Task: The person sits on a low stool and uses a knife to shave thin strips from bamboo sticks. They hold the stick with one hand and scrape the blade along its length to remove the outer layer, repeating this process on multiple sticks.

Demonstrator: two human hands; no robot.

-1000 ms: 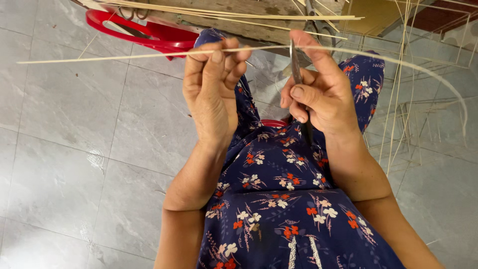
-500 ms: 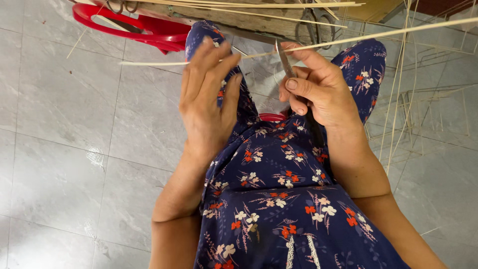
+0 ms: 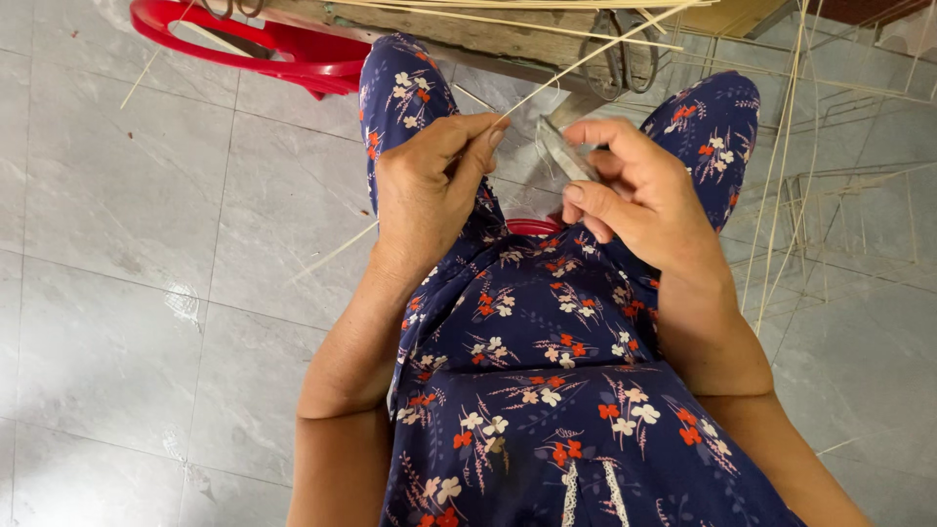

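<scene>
My left hand [image 3: 429, 190] pinches a thin pale bamboo strip [image 3: 586, 60] between thumb and fingers; the strip slants up to the right from my fingertips toward the top of the view. My right hand [image 3: 634, 195] grips a small grey knife blade [image 3: 564, 151], its tip pointing up-left close to the strip and to my left fingertips. Both hands hover above my lap, which is covered by a dark blue floral dress [image 3: 547, 390]. The knife's handle is hidden inside my right fist.
A red plastic stool [image 3: 244, 44] lies on the grey tiled floor [image 3: 117, 254] at upper left. A wooden board [image 3: 468, 29] with more bamboo strips and metal scissors [image 3: 625, 59] runs along the top. Several thin strips [image 3: 781, 185] stand at the right.
The long strip has swung from nearly level to slanting up to the right. Both hands have dropped lower over my lap, and my left fingers have closed into a pinch on the strip.
</scene>
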